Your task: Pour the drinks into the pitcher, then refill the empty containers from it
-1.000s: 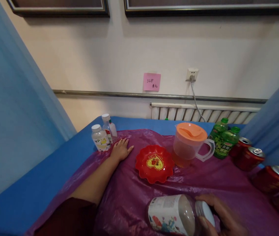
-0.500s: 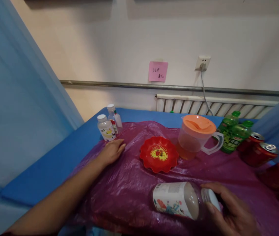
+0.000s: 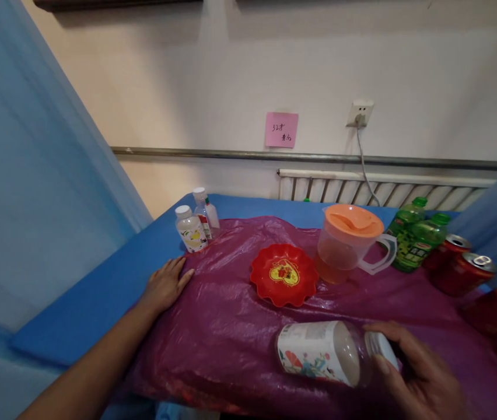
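Observation:
My right hand (image 3: 419, 367) grips the white cap of a clear bottle (image 3: 318, 352), which lies on its side with a flowered label facing me. Thumb and forefinger close around the cap. My left hand (image 3: 166, 284) rests flat with fingers stretched on the purple plastic sheet (image 3: 213, 332), near its left edge, and holds nothing. Just beyond those fingers stands a white-capped bottle (image 3: 192, 230) with a lemon label, and behind it a second clear bottle (image 3: 206, 213). A red scalloped plate (image 3: 261, 280) lies between my hands, beside an orange-lidded pitcher (image 3: 340, 248) holding some liquid.
Green bottles (image 3: 423, 242) and several red cans (image 3: 462, 274) stand along the right side. Under the sheet is a blue surface (image 3: 100, 297). A blue curtain (image 3: 42, 146) hangs at left; a radiator (image 3: 318, 186) and corded socket (image 3: 360, 113) are behind.
My left hand has slid left and slightly back, away from the lemon-label bottle, and its fingers have straightened. The bottle in my right hand has shifted slightly right.

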Available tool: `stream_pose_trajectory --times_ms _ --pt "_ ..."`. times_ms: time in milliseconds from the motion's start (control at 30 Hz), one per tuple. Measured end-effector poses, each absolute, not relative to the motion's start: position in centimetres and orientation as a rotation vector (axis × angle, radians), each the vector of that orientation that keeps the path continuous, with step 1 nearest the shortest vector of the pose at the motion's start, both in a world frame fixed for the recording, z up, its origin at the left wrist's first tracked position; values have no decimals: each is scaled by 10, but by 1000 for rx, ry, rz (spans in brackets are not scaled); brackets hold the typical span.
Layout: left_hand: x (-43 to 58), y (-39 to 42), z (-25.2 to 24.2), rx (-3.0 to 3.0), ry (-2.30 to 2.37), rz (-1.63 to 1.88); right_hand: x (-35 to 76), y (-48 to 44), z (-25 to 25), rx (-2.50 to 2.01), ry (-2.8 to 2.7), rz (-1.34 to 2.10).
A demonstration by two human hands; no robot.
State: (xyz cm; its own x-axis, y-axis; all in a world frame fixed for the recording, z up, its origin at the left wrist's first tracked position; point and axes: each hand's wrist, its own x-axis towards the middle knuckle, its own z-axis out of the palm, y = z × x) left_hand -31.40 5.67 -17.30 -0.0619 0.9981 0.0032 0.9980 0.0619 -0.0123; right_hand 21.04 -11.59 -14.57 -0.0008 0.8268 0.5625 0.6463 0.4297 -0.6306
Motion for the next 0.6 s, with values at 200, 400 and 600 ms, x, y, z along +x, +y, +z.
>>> stream_pose_trajectory --times_ms 200,400,600 --pt "-304 54 -158 -2088 -2239 -124 212 -114 -144 -1248 -1730 263" --pt "-196 15 -102 -2500 -1688 -808 194 -97 -116 -1218 -1616 286" --pt "-72 -21 -73 -3142 -1171 -868 174 -60 -90 -1178 -1568 402"
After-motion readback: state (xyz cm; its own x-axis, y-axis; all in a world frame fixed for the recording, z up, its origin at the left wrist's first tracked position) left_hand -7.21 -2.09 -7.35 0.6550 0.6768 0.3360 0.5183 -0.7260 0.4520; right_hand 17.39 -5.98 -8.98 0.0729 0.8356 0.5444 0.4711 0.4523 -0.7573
